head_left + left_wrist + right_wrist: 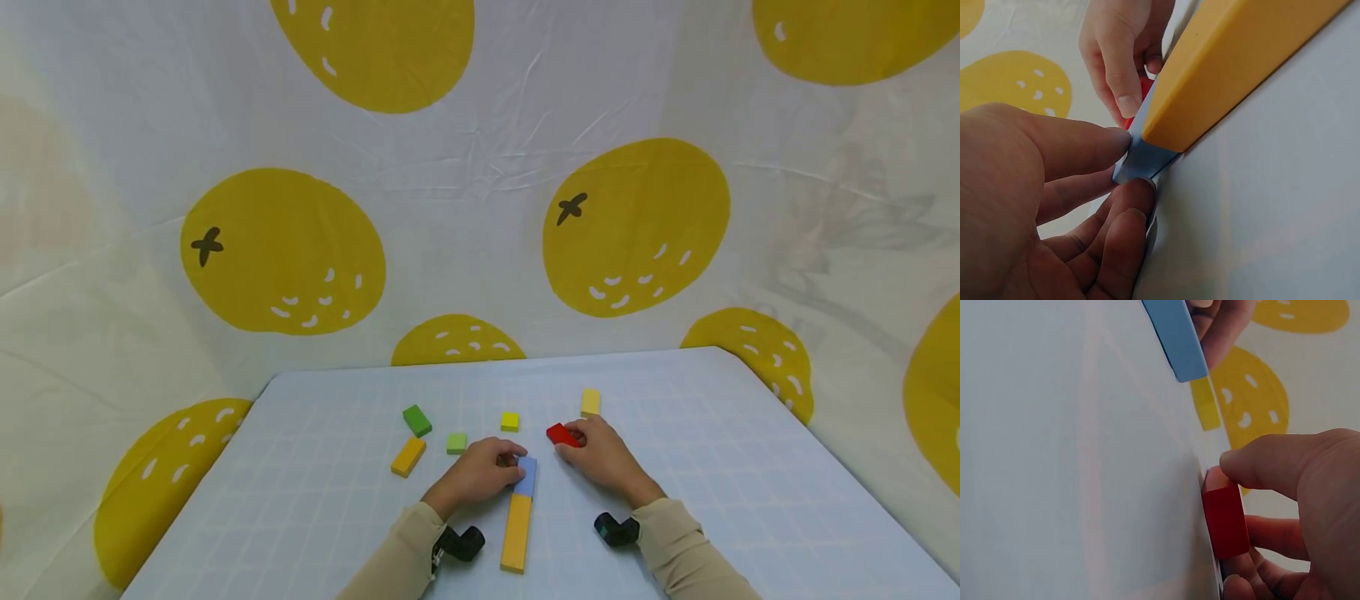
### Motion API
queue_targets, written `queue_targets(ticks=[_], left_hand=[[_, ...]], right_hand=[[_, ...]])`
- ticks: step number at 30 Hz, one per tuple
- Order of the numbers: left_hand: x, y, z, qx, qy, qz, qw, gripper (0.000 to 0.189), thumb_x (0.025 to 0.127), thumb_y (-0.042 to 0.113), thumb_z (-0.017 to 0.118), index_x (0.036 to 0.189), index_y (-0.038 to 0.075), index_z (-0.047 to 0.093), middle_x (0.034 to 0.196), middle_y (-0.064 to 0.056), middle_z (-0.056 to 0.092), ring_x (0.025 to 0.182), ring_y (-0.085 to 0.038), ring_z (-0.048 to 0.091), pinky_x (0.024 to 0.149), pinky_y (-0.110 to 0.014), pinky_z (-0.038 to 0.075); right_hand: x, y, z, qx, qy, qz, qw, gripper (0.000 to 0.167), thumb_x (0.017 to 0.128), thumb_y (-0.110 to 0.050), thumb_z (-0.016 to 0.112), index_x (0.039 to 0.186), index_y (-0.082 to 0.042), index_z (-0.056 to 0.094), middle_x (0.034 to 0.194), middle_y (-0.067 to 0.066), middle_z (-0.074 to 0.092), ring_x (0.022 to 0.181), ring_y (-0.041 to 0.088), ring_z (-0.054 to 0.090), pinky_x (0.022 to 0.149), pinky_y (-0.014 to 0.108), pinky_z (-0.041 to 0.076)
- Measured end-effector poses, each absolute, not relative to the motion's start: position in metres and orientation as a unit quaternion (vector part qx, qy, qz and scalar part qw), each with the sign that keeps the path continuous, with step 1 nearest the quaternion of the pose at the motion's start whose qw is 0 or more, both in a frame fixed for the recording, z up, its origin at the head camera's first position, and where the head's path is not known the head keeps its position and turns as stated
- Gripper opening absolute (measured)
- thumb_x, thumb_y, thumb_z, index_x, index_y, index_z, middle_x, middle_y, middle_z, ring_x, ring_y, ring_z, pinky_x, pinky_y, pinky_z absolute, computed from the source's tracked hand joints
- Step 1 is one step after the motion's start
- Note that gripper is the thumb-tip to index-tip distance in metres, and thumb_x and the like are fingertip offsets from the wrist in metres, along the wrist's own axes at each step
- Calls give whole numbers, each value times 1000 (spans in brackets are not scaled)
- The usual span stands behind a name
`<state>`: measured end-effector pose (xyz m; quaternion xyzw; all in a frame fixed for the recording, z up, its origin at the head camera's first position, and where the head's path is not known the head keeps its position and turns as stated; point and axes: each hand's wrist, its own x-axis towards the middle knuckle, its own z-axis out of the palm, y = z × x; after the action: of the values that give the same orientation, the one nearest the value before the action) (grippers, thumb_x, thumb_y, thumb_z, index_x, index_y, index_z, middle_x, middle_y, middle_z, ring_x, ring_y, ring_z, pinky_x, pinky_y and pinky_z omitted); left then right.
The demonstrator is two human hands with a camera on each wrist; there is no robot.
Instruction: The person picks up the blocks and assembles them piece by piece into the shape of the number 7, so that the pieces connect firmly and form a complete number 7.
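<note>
My left hand pinches a blue block between thumb and fingers. The blue block lies end to end with a long orange block, the two making one straight row on the table. In the left wrist view the blue end meets the orange block. To the right of that row, my right hand grips a small red block at its sides. The right wrist view shows the thumb on one edge of the red block and fingers behind it, close against the tablecloth.
Beyond the hands lie a bright yellow block and a pale yellow block. Off to the left are a green block, a light green block and another orange block. A fruit-print curtain hangs behind the table.
</note>
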<state>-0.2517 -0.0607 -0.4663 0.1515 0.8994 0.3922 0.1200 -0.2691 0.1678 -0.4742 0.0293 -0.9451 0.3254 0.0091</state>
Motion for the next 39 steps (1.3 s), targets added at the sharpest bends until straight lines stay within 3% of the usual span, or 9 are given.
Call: queue_targets(ticks=[9, 24, 34, 39], left_hand=[[-251, -63, -465, 144, 892, 409, 130, 27, 92, 22, 74, 119, 18, 72, 90, 5, 60, 82, -16, 56, 78, -34, 52], [-248, -68, -465, 141, 888, 423, 117, 27, 92, 24, 74, 118, 21, 72, 93, 7, 61, 85, -15, 56, 81, -34, 53], [-245, -73, -462, 138, 890, 426, 82, 22, 96, 25, 68, 117, 19, 71, 92, 9, 63, 81, -13, 58, 71, -30, 52], [-244, -80, -460, 131, 894, 423, 61, 23, 98, 29, 66, 119, 20, 71, 95, 10, 64, 81, -13, 58, 70, -30, 52]], right_hand=[[-266, 166, -470, 20, -945, 326, 13, 47, 87, -28, 78, 123, -1, 67, 108, 9, 59, 96, 24, 55, 85, 45, 55], [-266, 168, -465, -7, -929, 369, 3, 46, 89, -26, 74, 126, -1, 64, 119, 13, 61, 105, 29, 55, 90, 48, 53], [-267, 171, -459, -1, -899, 438, 23, 41, 91, -29, 71, 121, -2, 66, 110, 9, 68, 98, 24, 60, 82, 39, 54], [-267, 171, -458, -12, -882, 470, 18, 48, 91, -31, 72, 129, -4, 61, 110, 10, 67, 94, 22, 62, 75, 33, 55]])
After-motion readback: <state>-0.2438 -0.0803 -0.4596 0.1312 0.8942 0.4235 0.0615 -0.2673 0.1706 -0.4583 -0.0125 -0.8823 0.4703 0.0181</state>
